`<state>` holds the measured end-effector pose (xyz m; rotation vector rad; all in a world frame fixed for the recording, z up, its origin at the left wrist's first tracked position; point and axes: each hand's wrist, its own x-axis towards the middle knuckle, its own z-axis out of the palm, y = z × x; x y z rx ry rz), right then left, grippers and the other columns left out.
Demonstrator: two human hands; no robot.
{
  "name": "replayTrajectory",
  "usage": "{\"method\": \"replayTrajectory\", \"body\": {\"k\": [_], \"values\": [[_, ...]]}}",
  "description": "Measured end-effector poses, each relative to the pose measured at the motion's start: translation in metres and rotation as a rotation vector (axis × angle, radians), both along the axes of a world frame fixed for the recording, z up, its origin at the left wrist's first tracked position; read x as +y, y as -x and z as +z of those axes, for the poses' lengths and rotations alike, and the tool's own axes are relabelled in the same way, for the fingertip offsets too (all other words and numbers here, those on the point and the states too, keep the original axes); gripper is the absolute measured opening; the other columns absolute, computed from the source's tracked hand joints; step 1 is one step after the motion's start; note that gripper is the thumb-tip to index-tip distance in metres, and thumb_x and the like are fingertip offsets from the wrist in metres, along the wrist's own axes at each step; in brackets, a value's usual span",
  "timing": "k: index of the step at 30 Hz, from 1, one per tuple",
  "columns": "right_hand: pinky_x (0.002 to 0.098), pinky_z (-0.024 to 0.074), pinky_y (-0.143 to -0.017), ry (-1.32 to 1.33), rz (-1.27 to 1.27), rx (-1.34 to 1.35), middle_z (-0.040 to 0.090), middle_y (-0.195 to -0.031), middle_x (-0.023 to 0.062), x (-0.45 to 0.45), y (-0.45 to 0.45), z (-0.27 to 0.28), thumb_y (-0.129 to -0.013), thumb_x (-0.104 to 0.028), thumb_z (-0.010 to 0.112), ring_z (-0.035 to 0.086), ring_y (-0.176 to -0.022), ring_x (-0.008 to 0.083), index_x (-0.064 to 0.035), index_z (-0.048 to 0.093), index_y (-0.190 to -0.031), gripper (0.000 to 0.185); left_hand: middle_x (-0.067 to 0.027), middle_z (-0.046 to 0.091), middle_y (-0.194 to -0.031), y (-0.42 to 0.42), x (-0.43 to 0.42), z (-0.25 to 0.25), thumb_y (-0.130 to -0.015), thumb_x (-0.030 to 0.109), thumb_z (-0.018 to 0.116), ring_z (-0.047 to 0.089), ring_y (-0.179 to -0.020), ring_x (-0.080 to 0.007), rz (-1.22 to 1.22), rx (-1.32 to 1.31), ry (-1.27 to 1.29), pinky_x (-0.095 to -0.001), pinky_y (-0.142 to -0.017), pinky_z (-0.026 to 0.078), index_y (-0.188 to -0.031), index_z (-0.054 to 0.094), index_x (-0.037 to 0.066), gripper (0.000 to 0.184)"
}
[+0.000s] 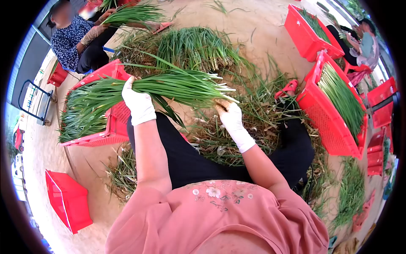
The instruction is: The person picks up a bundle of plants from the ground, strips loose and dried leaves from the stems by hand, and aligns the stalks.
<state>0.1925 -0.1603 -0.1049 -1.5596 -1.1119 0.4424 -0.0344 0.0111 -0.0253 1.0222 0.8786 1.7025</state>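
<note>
My left hand [138,101], in a white glove, is closed around a bunch of green onions [177,84] held crosswise above my lap. The long green leaves trail left over a red crate, and the white stem ends point right. At those ends is my right hand [230,115], also gloved, its stained fingertips pinched together against the lower stems. Part of its grip is hidden. Beyond the bunch lies a pile of green onions [190,46] on the ground. Loose leaves and dry trimmings [228,142] cover the ground under my right hand.
A red crate of greens [116,122] stands at my left, and another filled crate [334,127] at my right. An overturned-looking red crate [69,201] lies lower left. One person [74,42] sits upper left holding greens; another [363,46] sits upper right. A trolley [36,101] stands far left.
</note>
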Motion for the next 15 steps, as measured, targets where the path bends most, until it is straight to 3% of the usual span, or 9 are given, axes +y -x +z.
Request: {"method": "replayTrajectory", "body": {"k": [3, 5, 6, 7, 9, 11, 13, 15], "values": [[0.0261, 0.0456, -0.074, -0.037, 0.042, 0.045, 0.060, -0.091, 0.0098, 0.015, 0.003, 0.010, -0.070, -0.004, 0.066, 0.058, -0.080, 0.0178, -0.0010, 0.063, -0.090, 0.021, -0.0117, 0.054, -0.097, -0.006, 0.000, 0.007, -0.065, -0.019, 0.044, 0.054, -0.085, -0.0163, -0.016, -0.028, 0.000, -0.0243, -0.077, 0.045, -0.109, 0.047, -0.007, 0.046], [0.0319, 0.0446, -0.071, 0.178, -0.028, -0.159, 0.062, -0.086, 0.0112, 0.016, 0.004, 0.016, -0.067, -0.023, 0.070, 0.057, -0.077, 0.0241, -0.0064, 0.065, -0.084, 0.025, -0.0117, 0.054, -0.097, -0.013, -0.012, 0.010, -0.065, -0.019, 0.044, 0.054, -0.085, -0.0162, 0.075, 0.233, -0.074, -0.0244, -0.077, 0.045, -0.109, 0.047, -0.007, 0.046], [0.0325, 0.0439, -0.069, 0.148, -0.095, -0.355, 0.061, -0.086, 0.0109, 0.015, 0.005, 0.013, -0.063, -0.032, 0.073, 0.057, -0.076, 0.0251, -0.0095, 0.065, -0.085, 0.033, -0.0113, 0.054, -0.096, -0.012, -0.016, 0.011, -0.066, -0.020, 0.044, 0.054, -0.084, -0.0161, 0.109, 0.351, -0.088, -0.0245, -0.076, 0.045, -0.109, 0.047, -0.006, 0.045], [0.0318, 0.0436, -0.069, 0.204, -0.055, -0.342, 0.061, -0.087, 0.0115, 0.015, 0.005, 0.015, -0.066, -0.029, 0.072, 0.057, -0.077, 0.0250, -0.0066, 0.063, -0.091, 0.035, -0.0113, 0.054, -0.096, -0.010, -0.014, 0.011, -0.066, -0.020, 0.044, 0.054, -0.084, -0.0161, 0.111, 0.353, -0.086, -0.0245, -0.076, 0.045, -0.109, 0.047, -0.006, 0.045], [0.0293, 0.0430, -0.068, 0.344, 0.186, 0.135, 0.061, -0.086, 0.0110, 0.014, -0.001, 0.027, -0.068, -0.026, 0.071, 0.056, -0.076, 0.0191, -0.0013, 0.060, -0.095, 0.039, -0.0113, 0.054, -0.096, -0.008, -0.005, 0.010, -0.066, -0.019, 0.044, 0.054, -0.084, -0.0163, 0.000, 0.007, -0.007, -0.0242, -0.076, 0.045, -0.110, 0.047, -0.006, 0.045], [0.0265, 0.0425, -0.066, 0.379, 0.285, 0.364, 0.060, -0.083, 0.0097, 0.009, -0.003, 0.037, -0.070, -0.024, 0.069, 0.053, -0.074, 0.0135, 0.0036, 0.058, -0.094, 0.039, -0.0111, 0.055, -0.096, -0.003, -0.003, 0.000, -0.067, -0.017, 0.045, 0.054, -0.084, -0.0165, -0.002, 0.004, 0.004, -0.0243, -0.076, 0.045, -0.109, 0.048, -0.006, 0.044], [0.0255, 0.0424, -0.065, 0.409, 0.330, 0.314, 0.059, -0.077, 0.0082, 0.011, -0.007, 0.036, -0.069, -0.023, 0.069, 0.052, -0.070, 0.0120, 0.0042, 0.058, -0.095, 0.039, -0.0109, 0.055, -0.096, -0.001, -0.004, -0.005, -0.066, -0.016, 0.045, 0.054, -0.085, -0.0165, 0.123, 0.390, -0.151, -0.0245, -0.077, 0.045, -0.108, 0.049, -0.007, 0.043], [0.0259, 0.0426, -0.064, 0.442, 0.394, 0.173, 0.059, -0.074, 0.0088, 0.009, -0.009, 0.045, -0.068, -0.023, 0.068, 0.053, -0.068, 0.0130, 0.0051, 0.058, -0.095, 0.041, -0.0108, 0.056, -0.095, -0.003, 0.001, -0.002, -0.065, -0.018, 0.045, 0.054, -0.085, -0.0162, 0.112, 0.333, -0.138, -0.0250, -0.077, 0.044, -0.107, 0.050, -0.007, 0.044]]}}
